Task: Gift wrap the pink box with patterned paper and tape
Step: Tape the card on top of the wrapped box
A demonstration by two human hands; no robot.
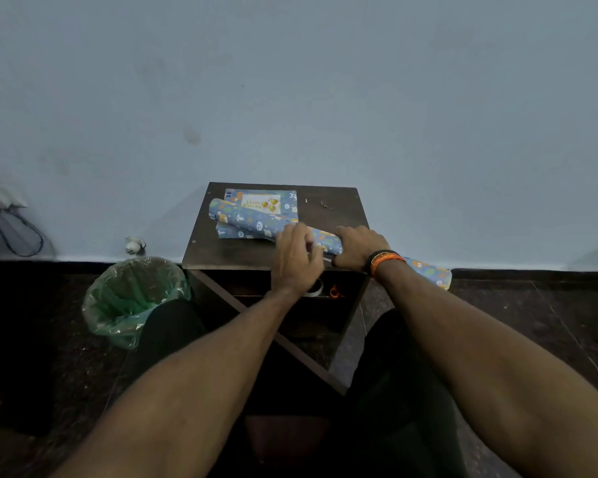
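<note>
A roll of blue patterned wrapping paper [246, 219] lies slantwise across the small dark table [221, 251], its right end sticking out past the table's edge [428, 272]. My right hand [358, 246] grips the roll near its middle. My left hand [296, 257] sits just left of that, its fingers curled at the roll's seam. Behind the roll lies a flat packet in the same blue paper with a greeting card [261, 201] on top. No pink box is in sight.
A bin lined with a green bag [132, 298] stands on the floor left of the table. On the shelf under the tabletop sit a tape roll [316, 289] and orange-handled scissors [335, 292]. Small bits [325, 204] lie at the table's back right. A blue wall rises close behind.
</note>
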